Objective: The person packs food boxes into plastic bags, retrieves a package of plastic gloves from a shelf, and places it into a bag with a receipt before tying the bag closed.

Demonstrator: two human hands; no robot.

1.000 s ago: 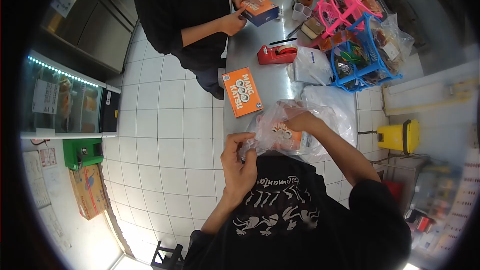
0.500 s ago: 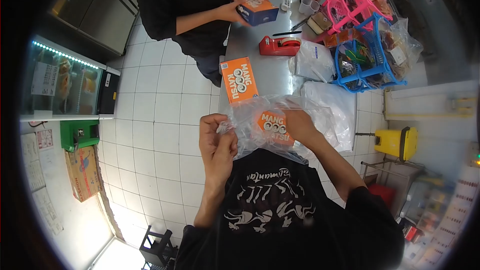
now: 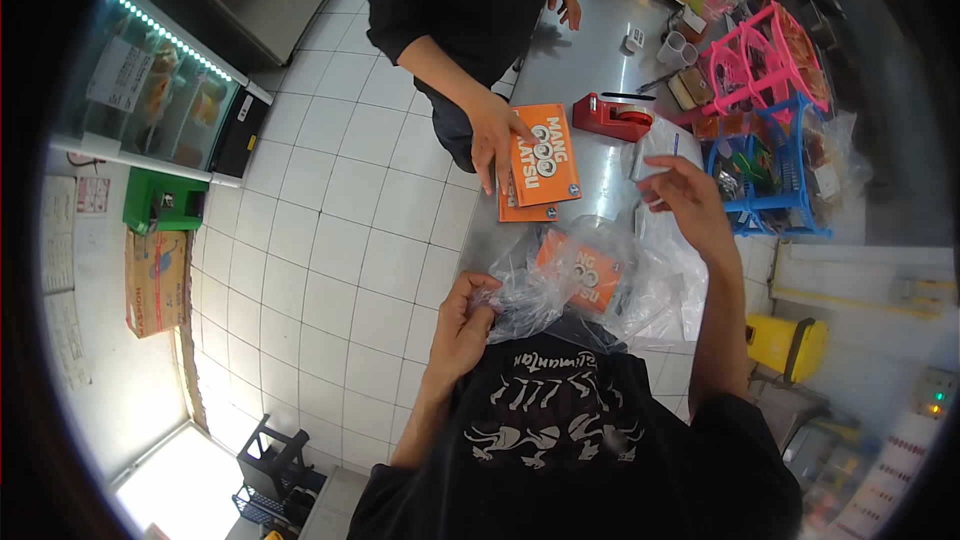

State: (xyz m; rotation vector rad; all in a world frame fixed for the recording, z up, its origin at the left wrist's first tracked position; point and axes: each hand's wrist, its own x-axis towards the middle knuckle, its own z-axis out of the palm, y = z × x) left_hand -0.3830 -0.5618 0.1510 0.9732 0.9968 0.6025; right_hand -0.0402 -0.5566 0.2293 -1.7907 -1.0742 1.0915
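Pinching the clear bag (image 3: 532, 312), left hand (image 3: 463, 328) curls; right hand (image 3: 690, 205) hovers half-curled.

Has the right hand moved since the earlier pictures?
Yes. The right hand has moved away from the bagged box, toward the tape dispenser.

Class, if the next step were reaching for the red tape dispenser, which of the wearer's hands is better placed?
Probably the right: the right grip looks empty and is nearer the red tape dispenser, while the left grip pinches the clear plastic bag.
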